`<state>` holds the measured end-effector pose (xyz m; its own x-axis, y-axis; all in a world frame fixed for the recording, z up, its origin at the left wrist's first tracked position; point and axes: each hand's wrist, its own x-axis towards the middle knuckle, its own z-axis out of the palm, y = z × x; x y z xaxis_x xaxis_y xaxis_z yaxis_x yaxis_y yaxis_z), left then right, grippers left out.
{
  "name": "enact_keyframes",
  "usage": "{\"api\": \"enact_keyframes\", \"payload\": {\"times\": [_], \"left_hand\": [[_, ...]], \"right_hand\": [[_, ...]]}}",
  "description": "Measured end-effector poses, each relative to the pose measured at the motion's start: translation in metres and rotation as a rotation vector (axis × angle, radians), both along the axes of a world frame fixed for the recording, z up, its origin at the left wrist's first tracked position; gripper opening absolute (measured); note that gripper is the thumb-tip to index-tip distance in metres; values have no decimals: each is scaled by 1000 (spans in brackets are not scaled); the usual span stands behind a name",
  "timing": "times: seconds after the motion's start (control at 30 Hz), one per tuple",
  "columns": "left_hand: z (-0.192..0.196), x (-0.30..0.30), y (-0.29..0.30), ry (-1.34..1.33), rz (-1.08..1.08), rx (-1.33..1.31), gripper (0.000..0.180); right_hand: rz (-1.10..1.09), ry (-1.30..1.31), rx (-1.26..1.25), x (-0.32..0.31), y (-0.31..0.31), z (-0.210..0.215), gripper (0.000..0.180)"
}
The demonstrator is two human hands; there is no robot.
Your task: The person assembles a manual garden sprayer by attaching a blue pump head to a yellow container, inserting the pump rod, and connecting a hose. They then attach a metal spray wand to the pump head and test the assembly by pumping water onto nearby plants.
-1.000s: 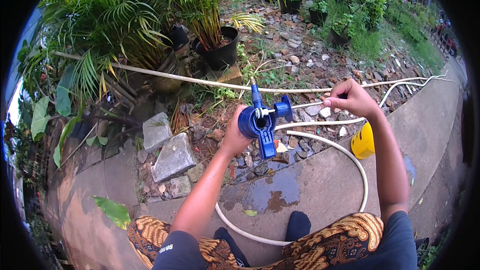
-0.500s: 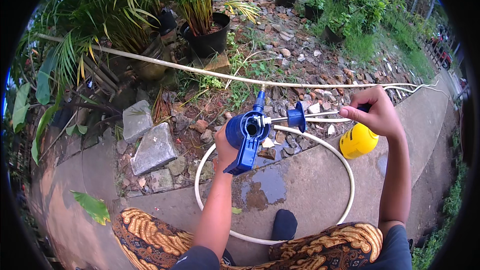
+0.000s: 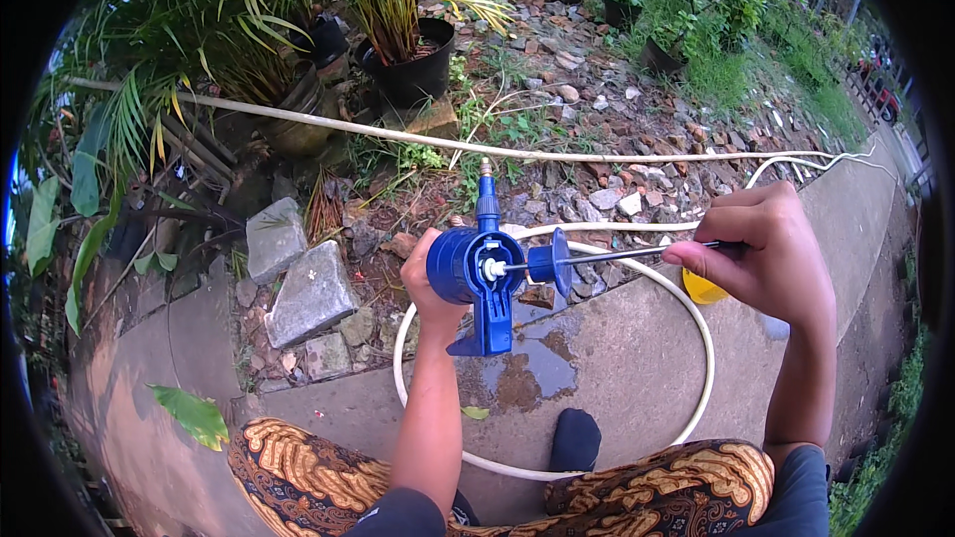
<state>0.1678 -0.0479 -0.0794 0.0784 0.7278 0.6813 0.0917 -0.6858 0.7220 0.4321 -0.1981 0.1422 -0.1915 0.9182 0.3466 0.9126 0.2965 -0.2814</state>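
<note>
My left hand (image 3: 428, 283) is wrapped round a blue plastic pump sprayer head (image 3: 456, 264), its nozzle (image 3: 486, 201) pointing away from me. To the right, my right hand (image 3: 766, 254) grips the outer end of a metal pump rod (image 3: 632, 254) between thumb and curled fingers. A blue flanged collar (image 3: 562, 264) rides on the rod, apart from the sprayer head. The rod's white tip (image 3: 492, 268) is at the head's round opening; how deep it sits I cannot tell. Behind my right hand, a yellow bottle (image 3: 702, 287) is mostly hidden.
A pale hose (image 3: 708, 368) loops over the concrete path (image 3: 637, 378) below my hands. Another long hose (image 3: 338, 123) crosses the stony bed. Grey blocks (image 3: 313, 293) lie at left, potted palms (image 3: 408, 70) beyond. A wet patch (image 3: 537, 368) marks the path near my foot.
The sprayer head has moved slightly left and turned, its nozzle shifting left. The rod's white tip has shifted left into line with the opening. My right hand has moved slightly right and down, covering more of the bottle.
</note>
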Motion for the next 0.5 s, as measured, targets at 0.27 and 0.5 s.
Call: {"api": "enact_keyframes", "payload": {"times": [0.27, 0.5], "left_hand": [[10, -17, 8, 77, 138, 148, 14], [127, -49, 55, 830, 232, 534, 13]], "right_hand": [[4, -251, 67, -20, -12, 8, 36], [-39, 340, -380, 32, 36, -117, 48]]}}
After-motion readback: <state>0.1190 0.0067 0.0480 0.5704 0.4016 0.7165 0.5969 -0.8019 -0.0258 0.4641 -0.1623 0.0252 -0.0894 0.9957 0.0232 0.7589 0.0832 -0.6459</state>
